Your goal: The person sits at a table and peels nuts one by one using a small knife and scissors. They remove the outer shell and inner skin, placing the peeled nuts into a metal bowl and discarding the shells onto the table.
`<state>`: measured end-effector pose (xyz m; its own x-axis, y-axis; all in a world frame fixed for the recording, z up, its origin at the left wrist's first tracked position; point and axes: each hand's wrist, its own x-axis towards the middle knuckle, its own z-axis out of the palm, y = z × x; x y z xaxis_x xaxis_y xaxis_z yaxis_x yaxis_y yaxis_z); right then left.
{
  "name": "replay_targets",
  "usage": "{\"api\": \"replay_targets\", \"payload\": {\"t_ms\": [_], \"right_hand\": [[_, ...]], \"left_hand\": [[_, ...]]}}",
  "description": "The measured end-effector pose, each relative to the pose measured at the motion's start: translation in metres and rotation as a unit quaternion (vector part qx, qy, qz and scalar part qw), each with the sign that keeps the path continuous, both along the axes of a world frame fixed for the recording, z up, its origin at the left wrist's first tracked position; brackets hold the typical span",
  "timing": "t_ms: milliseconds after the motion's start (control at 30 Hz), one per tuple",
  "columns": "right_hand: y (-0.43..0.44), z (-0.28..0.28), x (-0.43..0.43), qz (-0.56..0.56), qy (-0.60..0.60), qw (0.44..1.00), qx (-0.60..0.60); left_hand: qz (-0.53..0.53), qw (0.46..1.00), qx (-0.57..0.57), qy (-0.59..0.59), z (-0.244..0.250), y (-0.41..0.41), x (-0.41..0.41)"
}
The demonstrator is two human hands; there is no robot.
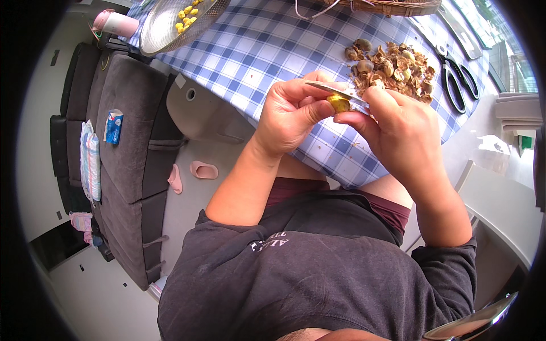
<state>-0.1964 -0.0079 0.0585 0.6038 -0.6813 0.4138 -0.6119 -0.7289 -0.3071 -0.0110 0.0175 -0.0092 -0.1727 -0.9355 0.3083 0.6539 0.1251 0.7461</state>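
Note:
My left hand (pixel 290 113) grips a small yellow nut kernel (pixel 339 103) between thumb and fingers, over the edge of the checked tablecloth (pixel 239 64). In my right hand (pixel 392 115) is a knife, its thin metal blade (pixel 326 88) lying across the top of the kernel; the handle is hidden by the fingers. My right thumb is at the kernel's lower side. Just beyond the hands lies a pile of brown shells and peelings (pixel 405 70), with several whole brown nuts (pixel 365 66) at its left side. Yellow kernels (pixel 186 19) rest in a metal mesh basket (pixel 160 32) at the far left.
Black-handled scissors (pixel 454 85) lie right of the shells, near a flat metal blade (pixel 463 34). A wicker basket (pixel 394 7) stands at the far edge. A pink bottle (pixel 117 23) is beyond the mesh basket. A grey sofa (pixel 123 128) stands left, a white chair (pixel 497 209) right.

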Motion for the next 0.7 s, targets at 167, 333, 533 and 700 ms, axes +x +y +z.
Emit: {"api": "replay_targets", "payload": {"t_ms": [167,333,533,700], "right_hand": [[0.0038,-0.0035,0.0005,-0.014,-0.023,1.000,0.010],[-0.0044,-0.0036,-0.0007,-0.005,-0.031,0.998,-0.053],[-0.0004,-0.0022,-0.0048,0.025,-0.017,0.999,-0.033],[-0.0057,-0.0033,-0.0041,0.014,-0.023,0.998,-0.063]], "left_hand": [[0.016,1.000,-0.009,-0.017,-0.0010,-0.0018,0.0003],[0.020,0.999,-0.003,-0.029,0.0035,0.0001,-0.0014],[0.034,0.998,0.000,-0.047,-0.0001,-0.0004,-0.0008],[0.014,0.999,0.014,-0.038,0.0027,-0.0004,0.0000]]}}
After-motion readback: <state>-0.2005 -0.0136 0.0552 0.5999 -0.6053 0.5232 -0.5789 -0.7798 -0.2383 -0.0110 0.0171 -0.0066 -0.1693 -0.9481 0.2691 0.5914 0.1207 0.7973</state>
